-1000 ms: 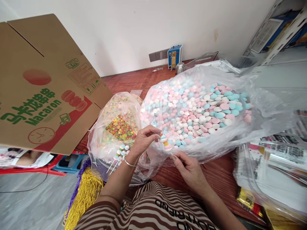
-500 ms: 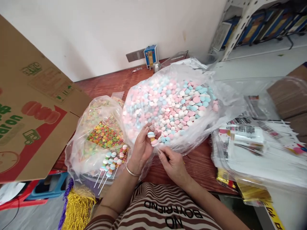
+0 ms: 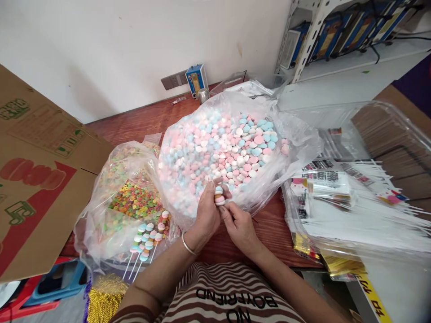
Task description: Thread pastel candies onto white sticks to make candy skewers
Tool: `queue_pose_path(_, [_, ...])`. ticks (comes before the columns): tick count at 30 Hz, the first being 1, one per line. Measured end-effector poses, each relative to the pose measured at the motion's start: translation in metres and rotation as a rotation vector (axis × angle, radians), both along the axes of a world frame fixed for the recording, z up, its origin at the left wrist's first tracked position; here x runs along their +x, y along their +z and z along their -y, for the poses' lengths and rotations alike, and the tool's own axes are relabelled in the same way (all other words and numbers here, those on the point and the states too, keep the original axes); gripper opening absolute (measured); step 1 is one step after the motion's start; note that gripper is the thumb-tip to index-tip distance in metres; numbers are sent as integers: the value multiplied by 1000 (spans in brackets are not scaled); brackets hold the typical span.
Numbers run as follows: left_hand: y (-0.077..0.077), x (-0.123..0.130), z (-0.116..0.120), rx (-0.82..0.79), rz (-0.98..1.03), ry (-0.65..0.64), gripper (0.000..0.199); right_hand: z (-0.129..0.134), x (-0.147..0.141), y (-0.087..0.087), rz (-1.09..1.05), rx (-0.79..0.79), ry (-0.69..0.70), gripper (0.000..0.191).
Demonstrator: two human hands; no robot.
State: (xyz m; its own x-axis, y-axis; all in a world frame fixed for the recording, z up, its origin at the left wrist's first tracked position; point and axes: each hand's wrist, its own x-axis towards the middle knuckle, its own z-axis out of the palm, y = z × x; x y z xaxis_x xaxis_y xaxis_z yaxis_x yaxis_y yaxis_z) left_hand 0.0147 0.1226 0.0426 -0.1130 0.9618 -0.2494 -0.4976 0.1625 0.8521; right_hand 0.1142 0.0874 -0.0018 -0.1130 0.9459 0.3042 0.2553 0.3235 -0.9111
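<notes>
My left hand, with a bangle at the wrist, is closed around a small stack of marshmallows. Blue, white and pink pieces show in it, with an orange-brown layer between. My right hand pinches just below the stack; what lies between its fingertips, perhaps a thin stick, is hidden. Behind both hands lies a large clear bag of pink, white and blue marshmallows. To the left is a bag of colourful ring-shaped pieces. Several marshmallow skewers with white sticks rest on its front.
A cardboard box stands at the left. On the right, a clear plastic tray holds white sticks and printed packets. A blue box and a small metal cup are by the wall. Shelving rises at the back right.
My hands have drawn closer together, and my right fingertips now meet the bottom of the marshmallow stack. The camera view has shifted, moving the surroundings leftward.
</notes>
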Motion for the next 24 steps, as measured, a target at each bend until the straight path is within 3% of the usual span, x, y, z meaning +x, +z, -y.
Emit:
queue_pose_path(3, [0,-16,-38,102,-205,-44,41,-8,14,4,-101,-57,-36,28])
queue_pose_path(7, [-2,-34,-105,344,-1000,-221,21,-11,32,3,-179,-140,-86,30])
queue_pose_path(9, [-4,-35,-132,427,-1410,-309,22,-11,38,1,-194,-162,-100,30])
queue_pose_path(11, [-7,-32,-150,445,-1668,-387,25,-11,42,-2,-192,-174,-109,30])
queue_pose_path(13, [-10,-30,-159,431,-1756,-446,22,-12,44,-5,-184,-185,-116,30])
queue_pose_path(17, [-9,-35,-157,451,-1726,-471,10,-13,47,-7,-176,-192,-122,32])
queue_pose_path(22, [-3,-46,-146,496,-1545,-227,8,-16,44,-9,-193,-197,-111,31])
queue_pose_path(24, [-4,-47,-144,506,-1509,-237,9,-16,43,-10,-195,-197,-110,31])
